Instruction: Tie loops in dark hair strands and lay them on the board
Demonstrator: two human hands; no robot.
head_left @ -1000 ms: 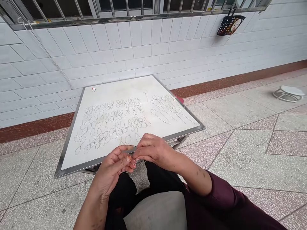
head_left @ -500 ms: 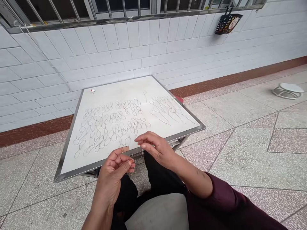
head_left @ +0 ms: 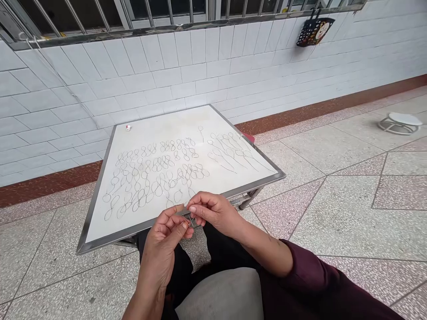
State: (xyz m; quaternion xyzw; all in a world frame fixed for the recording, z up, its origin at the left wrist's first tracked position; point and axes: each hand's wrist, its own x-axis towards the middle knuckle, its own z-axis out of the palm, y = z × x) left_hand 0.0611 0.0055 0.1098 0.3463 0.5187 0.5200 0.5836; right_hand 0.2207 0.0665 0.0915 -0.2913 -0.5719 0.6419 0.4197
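Note:
My left hand (head_left: 168,229) pinches a thin wire (head_left: 191,218) between thumb and fingers, just over the near edge of the white table (head_left: 160,120). Beside it on the right, my right hand (head_left: 211,212) is closed with thumb and index finger together on the same thin wire; the two hands almost touch. Rows of thin wires bent into figure-eight loops (head_left: 162,163) lie on the tabletop beyond my hands. To their right is a group of wires with one loop and a long straight tail (head_left: 233,151). A single looped wire (head_left: 200,129) lies behind them.
A small white and red item (head_left: 128,128) sits at the table's far left corner. The table stands by a tiled wall (head_left: 150,82) under a barred window. A patterned bag (head_left: 315,32) hangs there. A white stool (head_left: 400,123) stands far right, and something red (head_left: 248,138) shows behind the table.
My right hand has moved down and toward my left hand, and its fingers have closed on the wire. My left hand has shifted slightly to the right.

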